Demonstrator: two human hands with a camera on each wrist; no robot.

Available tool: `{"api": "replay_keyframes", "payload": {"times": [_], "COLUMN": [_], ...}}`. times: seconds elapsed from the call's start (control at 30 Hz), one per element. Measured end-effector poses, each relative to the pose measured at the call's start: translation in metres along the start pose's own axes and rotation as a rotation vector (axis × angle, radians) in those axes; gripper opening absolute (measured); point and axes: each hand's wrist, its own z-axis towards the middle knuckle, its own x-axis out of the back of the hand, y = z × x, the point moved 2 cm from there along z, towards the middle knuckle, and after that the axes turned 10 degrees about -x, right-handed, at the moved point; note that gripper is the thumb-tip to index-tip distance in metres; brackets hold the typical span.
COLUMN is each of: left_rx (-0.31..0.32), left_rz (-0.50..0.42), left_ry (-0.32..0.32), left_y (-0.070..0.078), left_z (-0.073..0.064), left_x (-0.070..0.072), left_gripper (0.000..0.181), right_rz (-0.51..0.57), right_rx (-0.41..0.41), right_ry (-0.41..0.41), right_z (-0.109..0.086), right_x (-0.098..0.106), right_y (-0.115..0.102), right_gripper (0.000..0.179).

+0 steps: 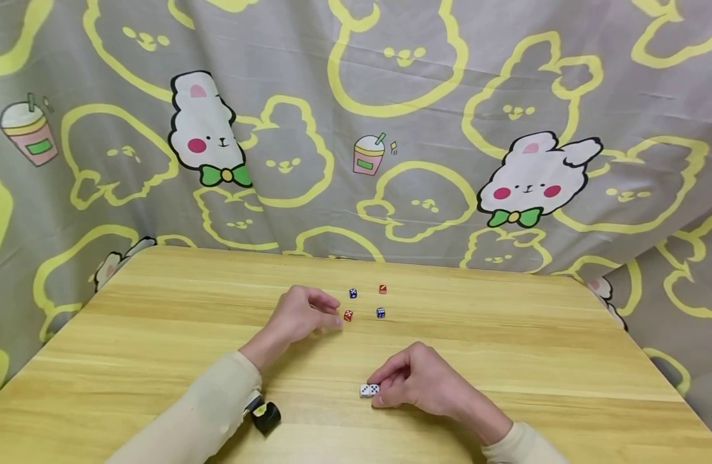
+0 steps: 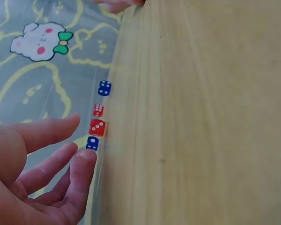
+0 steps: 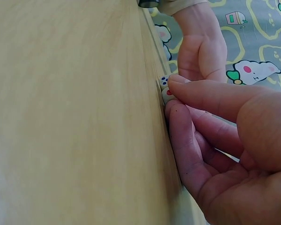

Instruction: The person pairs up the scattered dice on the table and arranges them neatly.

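Observation:
On the table, my right hand point(image 1: 428, 380) pinches a white die point(image 1: 375, 390) between thumb and index finger. A second white die point(image 1: 364, 390) sits directly at its left side, both showing dark pips on the near face. In the right wrist view, a large red pip marks the white die point(image 3: 168, 95) at my fingertips. Farther up, my left hand point(image 1: 298, 314) hovers with thumb and fingers parted and nothing between them. Its fingertips are just left of a red die point(image 1: 348, 316); in the left wrist view they overlap a blue die point(image 2: 92, 143).
Near the left hand, a blue die point(image 1: 352, 293), another red die point(image 1: 383, 289) and another blue die point(image 1: 381, 313) form a loose square with the nearer red one. A patterned grey curtain point(image 1: 309, 212) hangs behind the wooden table point(image 1: 506, 335). A black device point(image 1: 267, 419) is on the left wrist.

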Motion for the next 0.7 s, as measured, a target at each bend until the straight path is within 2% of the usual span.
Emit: {"api": "replay_keyframes", "payload": {"times": [0.33,0.7], "left_rx": [-0.004,-0.004], "left_rz": [0.003,0.052], "left_ry": [-0.036,-0.057], "left_y": [-0.001,-0.002], "left_z": [0.011,0.020], "left_x": [-0.007,-0.014], "left_gripper": [0.029,0.024], "right_rz": [-0.002,-0.005], "right_rx": [-0.003,-0.010], "right_ry": [0.010,0.012], "right_z": [-0.001,0.000], "right_x": [0.002,0.001], "right_y": [0.000,0.000], "right_gripper": [0.017,0.016]}}
